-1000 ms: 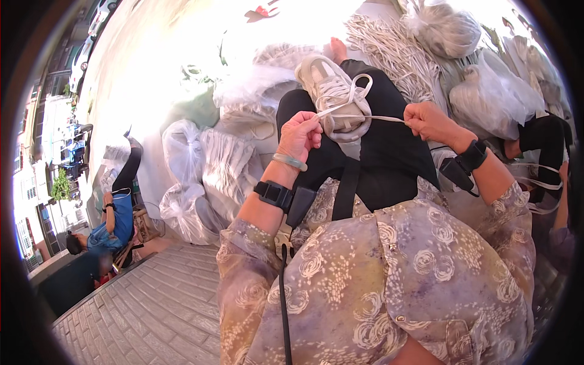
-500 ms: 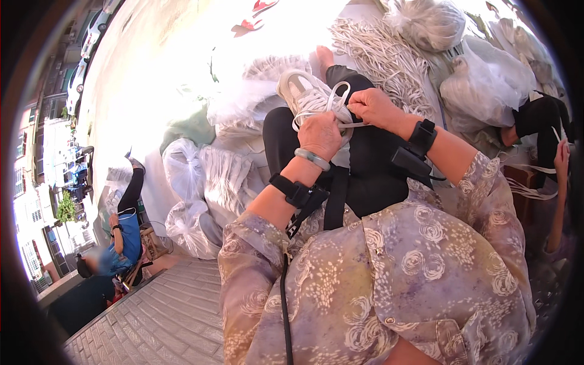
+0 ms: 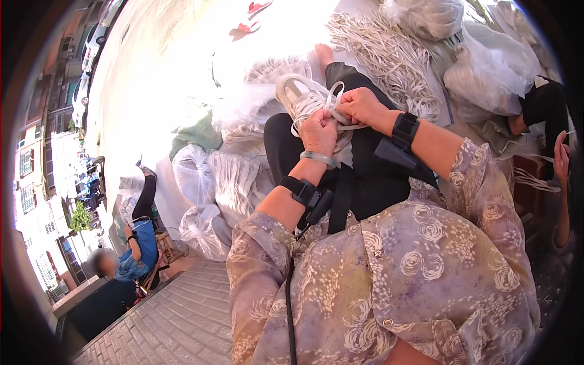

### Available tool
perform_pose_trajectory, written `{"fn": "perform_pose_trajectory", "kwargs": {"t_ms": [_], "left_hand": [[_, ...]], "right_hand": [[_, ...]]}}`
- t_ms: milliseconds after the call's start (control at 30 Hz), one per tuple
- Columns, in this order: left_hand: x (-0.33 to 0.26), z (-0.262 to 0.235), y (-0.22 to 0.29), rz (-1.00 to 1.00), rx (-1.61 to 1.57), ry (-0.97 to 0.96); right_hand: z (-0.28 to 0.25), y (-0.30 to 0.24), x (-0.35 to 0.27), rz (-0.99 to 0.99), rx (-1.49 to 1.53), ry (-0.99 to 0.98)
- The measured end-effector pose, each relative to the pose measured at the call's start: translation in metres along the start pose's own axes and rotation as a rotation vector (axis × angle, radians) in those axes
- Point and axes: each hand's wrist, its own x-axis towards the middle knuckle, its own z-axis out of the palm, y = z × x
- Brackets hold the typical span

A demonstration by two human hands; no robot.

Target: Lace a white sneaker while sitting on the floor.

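A white and beige lace-up shoe (image 3: pixel 299 97) rests between my black-clad legs, its toe pointing away from me. My left hand (image 3: pixel 318 132) is closed in a pinch on the white shoelace at the near part of the shoe. Close beside it on the right, the fingers of my right hand (image 3: pixel 363 107) pinch the same shoelace (image 3: pixel 334 92). One lace loop stands up above the shoe between the hands. The fingertips of both hands almost meet, and the crossing of the lace under them is partly hidden.
A large heap of white laces (image 3: pixel 389 58) lies beyond my right leg. Clear plastic bags (image 3: pixel 490 73) stand at the right, more bags (image 3: pixel 196 176) at the left. Red slippers (image 3: pixel 248 27) lie far ahead. A person in blue (image 3: pixel 139 246) sits at the left; another person's hand (image 3: pixel 561 159) shows at right.
My right hand has moved left and in toward the shoe, so both hands are now closer together. The lace stretched out to the right has shortened.
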Motion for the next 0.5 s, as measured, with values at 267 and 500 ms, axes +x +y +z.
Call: {"fn": "perform_pose_trajectory", "kwargs": {"t_ms": [267,500], "left_hand": [[-0.002,-0.003,0.008,-0.112,-0.098,-0.031],[0.000,0.001,0.005,-0.088,-0.092,0.001]], "right_hand": [[-0.002,0.000,-0.009,-0.432,-0.489,0.023],[-0.005,0.005,-0.004,-0.435,-0.549,-0.005]]}}
